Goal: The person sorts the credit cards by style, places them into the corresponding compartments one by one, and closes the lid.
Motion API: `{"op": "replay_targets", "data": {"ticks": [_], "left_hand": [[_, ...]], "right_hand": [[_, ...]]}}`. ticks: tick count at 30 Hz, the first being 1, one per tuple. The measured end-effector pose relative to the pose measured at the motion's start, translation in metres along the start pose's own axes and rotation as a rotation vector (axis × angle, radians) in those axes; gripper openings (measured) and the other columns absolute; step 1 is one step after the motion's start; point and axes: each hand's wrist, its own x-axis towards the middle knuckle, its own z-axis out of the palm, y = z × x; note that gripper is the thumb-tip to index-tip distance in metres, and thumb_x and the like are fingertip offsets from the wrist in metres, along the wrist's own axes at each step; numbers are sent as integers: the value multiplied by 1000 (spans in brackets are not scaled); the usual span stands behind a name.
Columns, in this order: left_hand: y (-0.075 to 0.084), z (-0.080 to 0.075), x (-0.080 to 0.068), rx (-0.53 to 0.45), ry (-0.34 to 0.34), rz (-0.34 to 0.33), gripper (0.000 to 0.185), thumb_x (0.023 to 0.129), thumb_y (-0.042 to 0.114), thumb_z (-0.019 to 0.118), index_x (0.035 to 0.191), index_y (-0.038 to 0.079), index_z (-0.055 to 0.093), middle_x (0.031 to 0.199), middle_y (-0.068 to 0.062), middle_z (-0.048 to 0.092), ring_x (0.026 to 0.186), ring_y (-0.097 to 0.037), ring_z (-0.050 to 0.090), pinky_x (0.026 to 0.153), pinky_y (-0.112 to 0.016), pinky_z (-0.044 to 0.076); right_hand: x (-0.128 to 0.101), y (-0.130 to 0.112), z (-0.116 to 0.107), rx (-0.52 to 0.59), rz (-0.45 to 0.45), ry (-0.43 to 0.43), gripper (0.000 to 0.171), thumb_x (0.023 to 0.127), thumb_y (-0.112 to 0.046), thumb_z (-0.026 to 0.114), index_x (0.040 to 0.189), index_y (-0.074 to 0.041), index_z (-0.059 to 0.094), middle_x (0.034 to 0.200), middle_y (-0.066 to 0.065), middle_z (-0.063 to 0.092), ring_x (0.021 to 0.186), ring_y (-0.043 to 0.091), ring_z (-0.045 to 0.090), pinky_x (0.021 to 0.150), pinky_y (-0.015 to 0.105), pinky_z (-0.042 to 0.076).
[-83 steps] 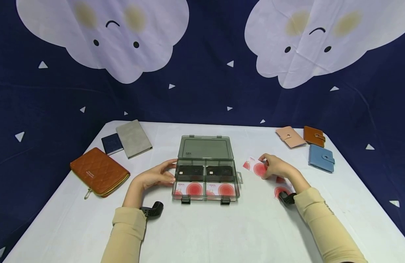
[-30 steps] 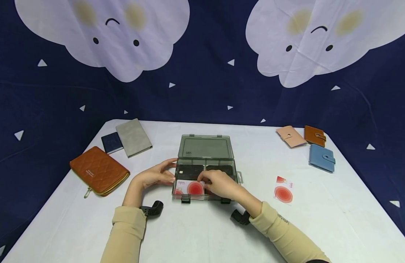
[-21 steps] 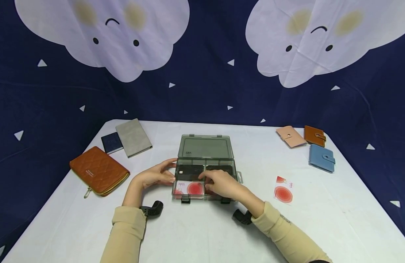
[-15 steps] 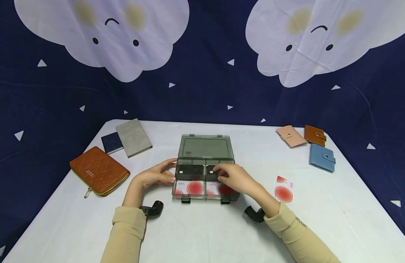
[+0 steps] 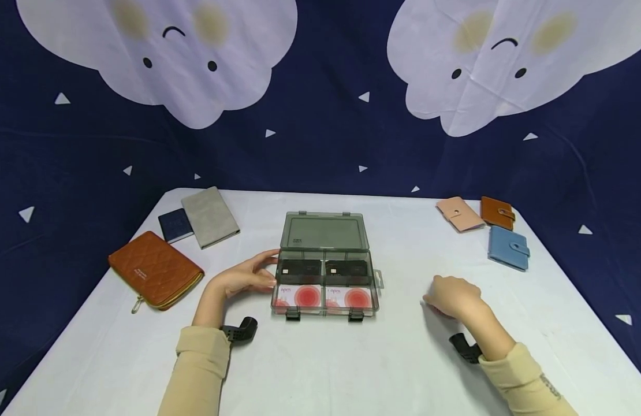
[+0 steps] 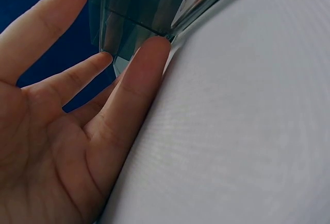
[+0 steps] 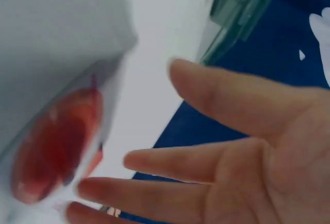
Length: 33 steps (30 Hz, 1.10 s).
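Observation:
A translucent grey-green box (image 5: 323,281) stands with its lid raised at the table's middle. Two black cards (image 5: 346,268) fill its back compartments; white-and-red cards (image 5: 307,296) lie in the two front ones. My left hand (image 5: 246,276) rests against the box's left side; in the left wrist view its thumb (image 6: 147,64) and fingertips touch the clear wall, fingers fairly straight. Right of the box, my right hand (image 5: 454,297) is over a loose white-and-red card (image 7: 56,147), which it mostly hides in the head view. Its fingers are extended and apart from the card in the right wrist view.
A brown quilted zip wallet (image 5: 155,270), a navy booklet (image 5: 175,225) and a grey notebook (image 5: 210,216) lie on the left. On the right are a pink card holder (image 5: 459,215), a brown one (image 5: 497,212) and a blue one (image 5: 508,248). A dark cloth hangs behind.
My right hand placed a white-and-red card in the front right compartment, let go, and moved right to the loose card. My left hand stayed at the box.

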Motion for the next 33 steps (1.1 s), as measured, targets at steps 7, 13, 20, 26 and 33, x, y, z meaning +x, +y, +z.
{"op": "replay_targets", "data": {"ticks": [7,13,20,26,33], "left_hand": [[-1,-1,1,5,5,-1,87,80,7,68,148,10,14,147,-20,18,93,-12,57,83,-30,49],[-1,-1,1,3,-14,9,87,80,7,68,148,8,12,146,-22,16,92,-12,56,83,-31,49],[-1,0,1,-11,-13,0,87,80,5,67,148,9,13,146,-22,17,92,-12,57,84,-32,49],[0,0,1,-16,-11,-3,88,79,5,68,148,9,14,146,-21,18,91,-12,57,83,-32,49],[-1,-1,0,-17,-5,2,87,79,5,68,148,9,14,147,-21,19,92,-12,57,83,-32,49]], "right_hand": [[6,-7,5,-33,-57,-44,47,87,-25,62,119,7,49,107,29,58,93,52,55,68,59,46],[32,-9,-3,30,-168,-68,61,88,-23,59,136,8,36,127,31,47,106,48,52,84,61,41],[71,10,-5,211,-375,-83,65,89,-21,59,140,5,30,137,31,36,122,45,40,98,55,33],[89,22,-9,347,-363,-20,59,87,-17,61,137,3,37,132,32,42,119,45,41,95,57,34],[102,21,-11,245,-116,41,67,75,-21,71,127,9,40,118,34,46,107,51,42,86,58,38]]}}
